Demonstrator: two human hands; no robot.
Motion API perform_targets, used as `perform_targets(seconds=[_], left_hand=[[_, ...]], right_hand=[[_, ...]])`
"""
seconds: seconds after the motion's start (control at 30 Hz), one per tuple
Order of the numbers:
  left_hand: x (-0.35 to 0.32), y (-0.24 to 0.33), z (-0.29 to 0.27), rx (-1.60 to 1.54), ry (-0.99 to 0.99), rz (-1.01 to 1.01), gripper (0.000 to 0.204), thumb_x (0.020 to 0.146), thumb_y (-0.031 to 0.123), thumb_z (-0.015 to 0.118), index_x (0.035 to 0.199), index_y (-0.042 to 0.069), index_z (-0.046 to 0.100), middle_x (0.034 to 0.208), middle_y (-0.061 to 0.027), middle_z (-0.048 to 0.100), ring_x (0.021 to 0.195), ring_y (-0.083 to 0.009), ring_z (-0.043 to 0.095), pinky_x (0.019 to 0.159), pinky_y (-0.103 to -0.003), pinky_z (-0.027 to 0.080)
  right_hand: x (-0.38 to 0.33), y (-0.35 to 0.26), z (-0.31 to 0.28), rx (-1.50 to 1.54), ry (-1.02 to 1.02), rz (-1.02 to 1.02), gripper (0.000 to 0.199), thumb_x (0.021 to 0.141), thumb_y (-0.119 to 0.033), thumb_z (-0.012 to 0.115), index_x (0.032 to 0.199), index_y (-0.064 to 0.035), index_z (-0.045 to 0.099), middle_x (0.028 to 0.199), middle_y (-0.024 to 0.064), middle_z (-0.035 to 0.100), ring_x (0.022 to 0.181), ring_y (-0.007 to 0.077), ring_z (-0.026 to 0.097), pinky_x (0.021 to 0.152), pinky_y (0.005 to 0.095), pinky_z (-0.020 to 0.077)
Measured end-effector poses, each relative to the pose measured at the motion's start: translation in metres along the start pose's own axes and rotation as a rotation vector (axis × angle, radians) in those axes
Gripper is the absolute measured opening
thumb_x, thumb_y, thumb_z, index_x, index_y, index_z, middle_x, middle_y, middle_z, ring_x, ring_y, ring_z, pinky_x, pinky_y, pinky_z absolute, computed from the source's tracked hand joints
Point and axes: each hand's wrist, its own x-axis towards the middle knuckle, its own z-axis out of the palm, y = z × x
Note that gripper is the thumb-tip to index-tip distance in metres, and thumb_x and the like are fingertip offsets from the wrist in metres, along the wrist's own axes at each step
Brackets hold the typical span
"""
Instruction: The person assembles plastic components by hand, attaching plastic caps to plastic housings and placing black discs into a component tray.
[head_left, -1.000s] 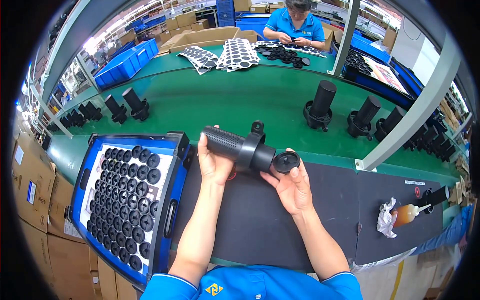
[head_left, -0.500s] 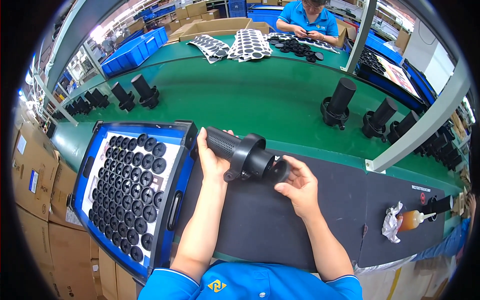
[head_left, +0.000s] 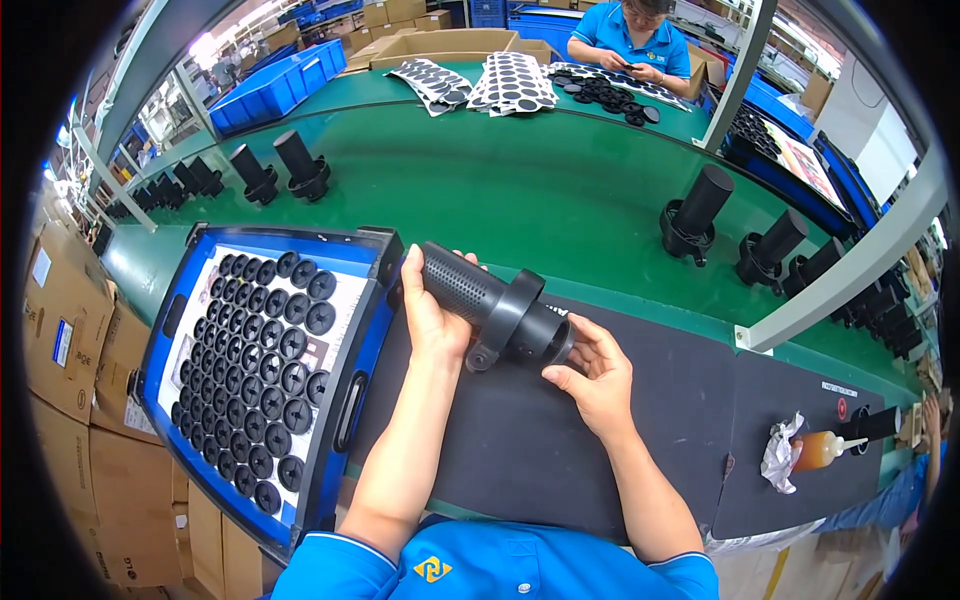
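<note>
Green belt runs the length of the factory bench, with a black mat laid along its near edge. Above the mat's left part, the left hand is wrapped around the perforated end of a black tube, held tilted in the air. The right hand has its fingers closed against the tube's wide end, pressing there. A blue tray of black caps sits at the bench's left edge, touching the mat. Finished tubes stand upright across the belt; a glue bottle lies at the mat's right end. If the right hand pushes off-centre, the end piece could seat crooked, or the tube could twist loose from the left grip.
</note>
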Motion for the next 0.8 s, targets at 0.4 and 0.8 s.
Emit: perform_targets(seconds=[0.4,0.8], left_hand=[[-0.013,-0.001,0.012,0.317,-0.152,0.15,0.038,0.08,0.031,0.064,0.101,0.003,0.05,0.087,-0.0086,0.057,0.083,-0.0176,0.057,0.074,-0.03,0.048],[-0.06,0.036,0.014,1.663,-0.391,0.985,0.044,0.073,0.011,0.066,0.111,0.001,0.048,0.099,-0.0134,0.057,0.086,-0.0215,0.056,0.082,-0.031,0.044]], right_hand=[[-0.001,0.019,0.001,0.048,-0.009,0.045,0.07,0.065,0.015,0.067,0.128,0.002,0.042,0.119,0.0153,0.054,0.103,0.0217,0.056,0.088,0.0303,0.046],[0.025,0.001,-0.042,0.173,0.272,0.099,0.059,0.082,-0.013,0.065,0.13,0.0033,0.036,0.107,0.0202,0.059,0.092,0.0219,0.062,0.078,0.0276,0.0506]])
